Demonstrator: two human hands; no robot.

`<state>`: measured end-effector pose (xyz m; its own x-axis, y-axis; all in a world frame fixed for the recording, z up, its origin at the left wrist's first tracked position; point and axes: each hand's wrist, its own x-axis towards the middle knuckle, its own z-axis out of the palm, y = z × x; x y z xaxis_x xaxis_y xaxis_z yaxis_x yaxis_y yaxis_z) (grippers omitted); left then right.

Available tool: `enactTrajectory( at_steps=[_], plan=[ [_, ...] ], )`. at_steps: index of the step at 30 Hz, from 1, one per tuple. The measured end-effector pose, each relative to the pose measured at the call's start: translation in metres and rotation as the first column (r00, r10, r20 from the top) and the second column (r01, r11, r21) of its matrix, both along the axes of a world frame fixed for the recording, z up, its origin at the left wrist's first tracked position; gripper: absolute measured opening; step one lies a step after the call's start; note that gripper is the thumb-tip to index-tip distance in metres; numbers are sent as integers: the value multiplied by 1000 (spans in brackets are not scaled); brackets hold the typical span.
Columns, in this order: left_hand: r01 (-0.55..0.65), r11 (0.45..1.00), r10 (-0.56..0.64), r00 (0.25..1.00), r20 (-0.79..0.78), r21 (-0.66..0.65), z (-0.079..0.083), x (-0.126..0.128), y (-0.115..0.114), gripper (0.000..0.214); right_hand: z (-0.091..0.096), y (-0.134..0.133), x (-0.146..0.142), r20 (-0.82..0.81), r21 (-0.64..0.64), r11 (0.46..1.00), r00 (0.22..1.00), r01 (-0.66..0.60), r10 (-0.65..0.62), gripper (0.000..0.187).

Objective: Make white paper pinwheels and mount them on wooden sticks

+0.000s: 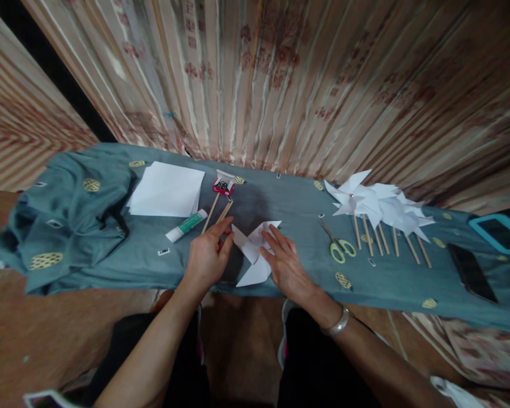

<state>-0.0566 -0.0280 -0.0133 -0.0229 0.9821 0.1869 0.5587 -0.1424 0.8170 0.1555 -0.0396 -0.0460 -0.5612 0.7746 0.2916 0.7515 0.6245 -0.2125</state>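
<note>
A white paper pinwheel (255,252) lies flat on the blue-grey cloth (289,207) in front of me. My right hand (285,262) rests on its right side with the fingers stretched out flat over the paper. Just left of the paper, my left hand (209,253) has its fingers drawn together near the ends of two wooden sticks (217,212); whether it holds anything I cannot make out. A green-and-white glue stick (186,225) lies left of the sticks.
A stack of white paper squares (166,190) and a small red box of pins (223,185) lie at the back left. Green-handled scissors (338,242), several finished pinwheels on sticks (380,207), a dark phone (471,271) and a tablet in a blue case (499,232) lie to the right. Striped curtain behind.
</note>
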Motion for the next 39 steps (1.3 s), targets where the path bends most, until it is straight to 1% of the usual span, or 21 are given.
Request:
enactTrajectory(
  at_steps=[4,7,11,15,18,21,24,27,31,35,39],
  plan=[
    [23,1000,-23,1000,-13,12,-1,-3,-4,41,-2,-1,-2,-4,10,1000,1000,6,-6,29],
    [33,999,-33,999,-30,11,-1,-3,-5,39,-4,-4,-3,-7,14,1000,1000,10,-10,31],
    [36,999,-36,999,-32,8,-2,2,-3,37,-1,-8,-2,-23,7,998,998,62,-62,35],
    [45,999,-46,999,-30,-11,-1,6,-2,40,2,-8,3,-63,-57,991,990,120,-123,38],
    [47,999,-48,999,-20,-17,-2,4,-1,41,2,-4,7,-113,-115,985,984,127,-140,40],
    [50,999,-50,999,-5,-2,-3,1,0,40,2,0,9,-179,-154,979,971,134,-160,37],
    [57,998,-57,998,-26,-1,-3,-1,1,41,2,4,11,-249,-193,971,950,141,-187,32],
    [52,999,-52,998,-41,-3,-4,-1,1,41,3,8,14,-370,-248,958,900,142,-229,29],
    [41,999,-41,998,-37,10,-7,-2,2,39,3,15,22,-548,-368,923,775,113,-313,24],
    [47,999,-47,998,-47,15,-8,-3,2,40,8,18,27,-632,-483,872,661,73,-405,20],
    [54,998,-53,997,-55,25,-7,-2,1,40,12,17,28,-695,-523,850,546,62,-467,16]
  ],
)
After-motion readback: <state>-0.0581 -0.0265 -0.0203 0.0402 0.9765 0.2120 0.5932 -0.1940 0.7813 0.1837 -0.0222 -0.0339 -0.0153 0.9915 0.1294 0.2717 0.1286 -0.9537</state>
